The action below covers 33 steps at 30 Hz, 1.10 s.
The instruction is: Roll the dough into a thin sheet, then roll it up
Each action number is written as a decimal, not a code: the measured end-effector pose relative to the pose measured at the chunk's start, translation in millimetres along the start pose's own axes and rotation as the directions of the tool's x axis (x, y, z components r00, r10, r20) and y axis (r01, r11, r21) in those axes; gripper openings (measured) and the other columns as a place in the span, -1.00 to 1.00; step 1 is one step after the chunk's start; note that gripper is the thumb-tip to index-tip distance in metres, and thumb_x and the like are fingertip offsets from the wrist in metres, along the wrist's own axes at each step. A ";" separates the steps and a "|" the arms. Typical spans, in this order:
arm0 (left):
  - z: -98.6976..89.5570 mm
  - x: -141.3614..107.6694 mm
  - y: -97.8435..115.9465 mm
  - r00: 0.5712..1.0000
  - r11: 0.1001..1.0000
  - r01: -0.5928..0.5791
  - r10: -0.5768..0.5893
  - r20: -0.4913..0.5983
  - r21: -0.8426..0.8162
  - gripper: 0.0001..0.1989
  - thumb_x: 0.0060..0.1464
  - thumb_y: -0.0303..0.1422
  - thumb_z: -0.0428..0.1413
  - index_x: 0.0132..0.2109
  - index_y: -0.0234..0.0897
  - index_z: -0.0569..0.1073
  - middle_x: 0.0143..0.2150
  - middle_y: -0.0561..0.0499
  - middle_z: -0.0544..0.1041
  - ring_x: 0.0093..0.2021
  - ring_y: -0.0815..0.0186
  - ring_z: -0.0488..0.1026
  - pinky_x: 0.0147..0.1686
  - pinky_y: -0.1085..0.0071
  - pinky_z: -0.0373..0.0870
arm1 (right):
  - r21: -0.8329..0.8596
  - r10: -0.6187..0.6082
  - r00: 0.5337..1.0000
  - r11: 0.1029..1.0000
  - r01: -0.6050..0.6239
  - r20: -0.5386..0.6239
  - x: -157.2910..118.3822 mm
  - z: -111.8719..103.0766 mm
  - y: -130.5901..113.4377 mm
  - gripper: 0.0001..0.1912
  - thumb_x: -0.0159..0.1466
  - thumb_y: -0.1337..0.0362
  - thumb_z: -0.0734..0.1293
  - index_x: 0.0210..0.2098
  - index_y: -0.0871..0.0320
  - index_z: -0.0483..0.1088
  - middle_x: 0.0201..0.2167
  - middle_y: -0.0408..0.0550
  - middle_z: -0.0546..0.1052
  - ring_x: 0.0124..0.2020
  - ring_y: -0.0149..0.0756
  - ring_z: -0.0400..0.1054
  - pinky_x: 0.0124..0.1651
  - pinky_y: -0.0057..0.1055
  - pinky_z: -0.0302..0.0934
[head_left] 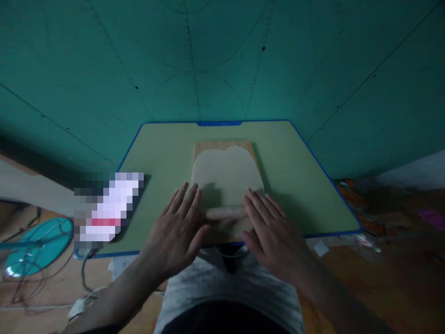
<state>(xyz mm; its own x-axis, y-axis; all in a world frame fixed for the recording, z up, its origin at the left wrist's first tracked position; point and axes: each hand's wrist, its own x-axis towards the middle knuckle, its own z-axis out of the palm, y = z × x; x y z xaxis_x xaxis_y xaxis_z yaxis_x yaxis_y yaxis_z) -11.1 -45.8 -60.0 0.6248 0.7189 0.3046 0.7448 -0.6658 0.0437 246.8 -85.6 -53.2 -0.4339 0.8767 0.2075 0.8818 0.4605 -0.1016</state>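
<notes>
A thin sheet of pale dough point(227, 171) lies spread over a wooden board point(222, 145), covering most of it. Across the near part of the dough runs a light rolling pin point(225, 213). My left hand point(175, 229) rests palm down over the pin's left end, fingers stretched forward. Over its right end lies my right hand point(269, 222), also flat with the fingers extended. Both pin ends are hidden beneath my hands.
The board is on a small light-green table point(299, 162) with a blue rim, against a green wall point(222, 60). A blurred-out phone-like device point(111, 208) with a cable sits at the table's left. A turquoise round object point(41, 248) and wires are on the floor.
</notes>
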 end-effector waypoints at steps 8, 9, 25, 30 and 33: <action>12.3 34.9 -28.8 0.995 0.995 0.101 -0.100 0.025 -0.020 -0.32 0.42 -0.09 -0.26 0.46 -0.50 -0.01 0.48 -0.38 0.09 0.52 -0.09 -0.14 0.41 -0.12 0.02 | -0.021 0.057 0.998 0.998 -0.056 0.009 45.3 3.7 17.3 -0.34 0.45 0.13 0.11 0.36 0.54 0.16 0.41 0.40 0.17 0.44 0.12 0.06 0.46 0.08 -0.06; 10.1 32.4 -26.8 0.996 0.996 0.083 -0.083 0.019 -0.022 -0.33 0.42 -0.11 -0.25 0.46 -0.50 -0.02 0.48 -0.38 0.09 0.52 -0.08 -0.14 0.41 -0.11 0.04 | -0.020 0.033 0.999 0.999 -0.033 -0.001 44.0 3.4 17.1 -0.34 0.45 0.14 0.12 0.36 0.54 0.16 0.41 0.40 0.18 0.43 0.12 0.06 0.46 0.08 -0.05; -22.5 -41.5 -36.7 0.991 0.982 0.130 -0.135 -0.025 -0.134 -0.60 0.36 -0.39 -0.10 0.26 -0.33 0.38 0.04 -0.25 0.57 -0.01 0.10 0.56 -0.11 0.22 0.60 | 0.134 -0.020 0.999 0.991 0.014 0.045 27.9 6.9 18.9 -0.41 0.49 0.14 0.07 0.42 0.30 0.10 0.44 0.30 0.14 0.46 0.05 0.01 0.37 0.09 0.14; -25.3 -22.9 -47.7 0.977 0.976 0.211 -0.212 -0.022 -0.048 -0.51 0.42 -0.14 -0.18 0.14 -0.37 0.47 -0.05 -0.26 0.62 -0.12 0.06 0.60 -0.20 0.16 0.59 | 0.120 -0.063 0.991 0.992 0.048 0.122 84.8 1.5 -3.7 -0.44 0.49 0.07 0.11 0.35 0.25 0.26 0.40 0.22 0.24 0.46 0.05 0.01 0.46 0.10 -0.09; -13.8 -12.5 -46.7 0.985 0.985 0.170 -0.169 0.019 -0.034 -0.49 0.42 -0.10 -0.19 0.10 -0.37 0.49 0.05 -0.29 0.59 0.02 0.01 0.57 -0.08 0.08 0.58 | 0.110 -0.088 0.990 0.991 0.076 0.106 120.7 0.6 -13.9 -0.48 0.51 0.09 0.07 0.28 0.24 0.34 0.35 0.19 0.33 0.43 0.00 0.07 0.46 0.04 -0.12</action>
<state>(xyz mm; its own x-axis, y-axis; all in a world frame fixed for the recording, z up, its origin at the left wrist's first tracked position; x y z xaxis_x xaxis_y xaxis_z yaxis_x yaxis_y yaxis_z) -57.0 -26.5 -52.7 0.4941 0.8249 0.2745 0.8317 -0.5405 0.1270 182.1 13.9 -27.3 -0.5268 0.8427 0.1113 0.8205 0.5383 -0.1922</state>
